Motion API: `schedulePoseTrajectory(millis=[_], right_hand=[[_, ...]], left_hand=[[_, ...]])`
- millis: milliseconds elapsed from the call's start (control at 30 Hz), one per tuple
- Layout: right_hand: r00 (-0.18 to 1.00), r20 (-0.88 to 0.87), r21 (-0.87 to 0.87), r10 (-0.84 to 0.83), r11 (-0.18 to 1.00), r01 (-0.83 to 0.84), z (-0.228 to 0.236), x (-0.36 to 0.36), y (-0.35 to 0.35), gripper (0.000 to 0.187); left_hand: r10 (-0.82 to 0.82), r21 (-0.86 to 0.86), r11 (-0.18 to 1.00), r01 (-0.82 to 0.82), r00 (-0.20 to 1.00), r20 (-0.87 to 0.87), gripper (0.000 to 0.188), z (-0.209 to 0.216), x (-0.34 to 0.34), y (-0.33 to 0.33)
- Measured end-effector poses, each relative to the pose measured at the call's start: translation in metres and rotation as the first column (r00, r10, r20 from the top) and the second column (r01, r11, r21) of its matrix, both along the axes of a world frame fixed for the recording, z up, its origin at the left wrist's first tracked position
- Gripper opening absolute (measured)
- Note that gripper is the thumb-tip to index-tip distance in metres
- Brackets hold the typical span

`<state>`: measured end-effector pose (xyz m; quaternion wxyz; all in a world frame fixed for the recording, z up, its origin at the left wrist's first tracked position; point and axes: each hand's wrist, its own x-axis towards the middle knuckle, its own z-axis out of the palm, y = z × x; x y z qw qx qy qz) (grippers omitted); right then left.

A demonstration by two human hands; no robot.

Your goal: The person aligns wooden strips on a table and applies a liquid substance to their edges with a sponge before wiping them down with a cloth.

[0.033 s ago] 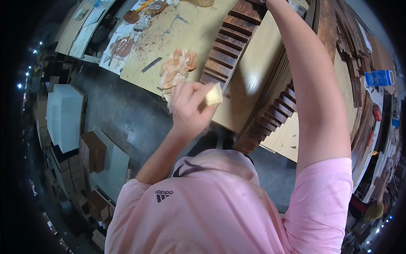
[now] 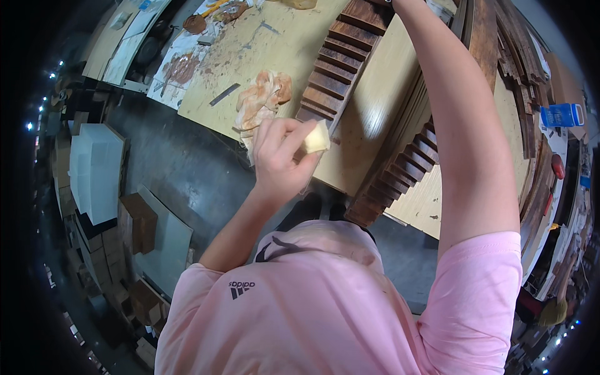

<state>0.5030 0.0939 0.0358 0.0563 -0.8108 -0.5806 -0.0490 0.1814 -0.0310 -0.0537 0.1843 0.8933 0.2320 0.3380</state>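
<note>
Between the thumb and fingers of my left hand (image 2: 278, 156) is a pale yellow, soft-looking pad (image 2: 317, 139); whether it is sponge or folded cloth I cannot tell. It is close to the near end of a dark brown strip of wooden slats (image 2: 325, 84) lying on the table. My right forearm (image 2: 459, 106) stretches far over the table. Only a sliver of my right hand (image 2: 384, 2) shows at the top edge, by the strip's far end, with its fingers out of sight. A stained, crumpled rag (image 2: 265, 94) lies just beyond my left hand.
A second dark slatted strip (image 2: 403, 169) slants across the table's near right edge. Left of the rag lies a flat grey metal strip (image 2: 225, 94). Dark boards (image 2: 515, 62) and a blue container (image 2: 561, 115) are at right; white boxes (image 2: 97, 172) stand at left.
</note>
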Motion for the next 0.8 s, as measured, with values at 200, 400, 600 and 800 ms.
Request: schedulePoseTrajectory(millis=[200,400,600,800], right_hand=[[1.0,-0.027,-0.011,0.01,1.0,-0.01,0.001,-0.001,-0.005,0.049],[0.999,0.002,0.019,0.033,0.999,-0.033,0.001,0.003,-0.003,0.05],[0.999,-0.031,0.012,0.027,1.0,-0.027,0.004,0.0,-0.001,0.051],[1.0,-0.005,-0.013,0.027,1.0,-0.027,0.003,-0.002,-0.001,0.05]], left_hand=[[-0.008,-0.052,0.999,0.005,0.998,-0.059,0.047,0.008,0.004,-0.01],[-0.1,-0.076,0.993,0.087,0.976,-0.196,0.039,0.004,-0.004,-0.01],[-0.013,-0.012,1.0,0.011,0.987,-0.157,0.036,0.006,0.008,-0.002],[0.029,-0.016,0.999,-0.031,0.994,-0.106,0.042,0.011,0.0,-0.005]])
